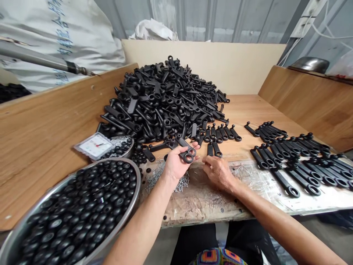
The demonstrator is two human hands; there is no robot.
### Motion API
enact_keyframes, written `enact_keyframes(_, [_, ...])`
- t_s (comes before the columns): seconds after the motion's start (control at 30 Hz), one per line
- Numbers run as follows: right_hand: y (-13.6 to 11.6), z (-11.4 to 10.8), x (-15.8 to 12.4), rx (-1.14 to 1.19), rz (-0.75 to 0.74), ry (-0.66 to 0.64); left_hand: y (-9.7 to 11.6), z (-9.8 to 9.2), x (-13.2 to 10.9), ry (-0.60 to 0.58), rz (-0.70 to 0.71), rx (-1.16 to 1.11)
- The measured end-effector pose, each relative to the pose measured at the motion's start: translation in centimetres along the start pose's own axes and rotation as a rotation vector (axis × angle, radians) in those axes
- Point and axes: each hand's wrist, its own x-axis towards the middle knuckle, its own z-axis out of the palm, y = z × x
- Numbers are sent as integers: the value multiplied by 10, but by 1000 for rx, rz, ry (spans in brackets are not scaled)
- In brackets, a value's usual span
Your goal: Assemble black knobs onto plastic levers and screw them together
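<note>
My left hand (pixel 178 162) is closed around black crank handles (pixel 187 154), at least two, their ringed ends toward me. To its right, my right hand (pixel 219 173) rests low over the bench edge with its fingers curled down; what they grip, if anything, is hidden. Just beyond its knuckles lie two more crank handles (pixel 210 149), the near end of one covered by the hand. A short row of the same handles (pixel 223 132) lies behind them. Small metal pins (pixel 180 184) are scattered under and beside my left forearm.
A large heap of black handles (pixel 165 99) fills the back. At left stand a metal basin (pixel 139 180) of black knobs and a smaller bowl with a clear-cased dial (pixel 95 144) on it. An electric screwdriver (pixel 68 67) hangs upper left. Rows of handles (pixel 300 147) lie at right.
</note>
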Motion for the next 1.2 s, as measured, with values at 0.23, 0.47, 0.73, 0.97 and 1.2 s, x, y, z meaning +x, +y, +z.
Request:
enact_keyframes(0.23, [-6,20,-10,-138,-200,-46,-8,2,-5,-69,-21,15])
enact_keyframes(0.47, [-4,42,-6,-213,-324,19,-21,3,-4,-38,-81,68])
enact_keyframes(0.73, [-8,40,-8,-271,-391,50,-19,1,-3,14,-29,155])
enact_keyframes(0.97, [-6,33,-10,-300,-384,73,-24,1,-2,37,128,327])
enact_keyframes(1.2, [-14,25,-7,-329,-455,30,-20,6,-1,114,277,442])
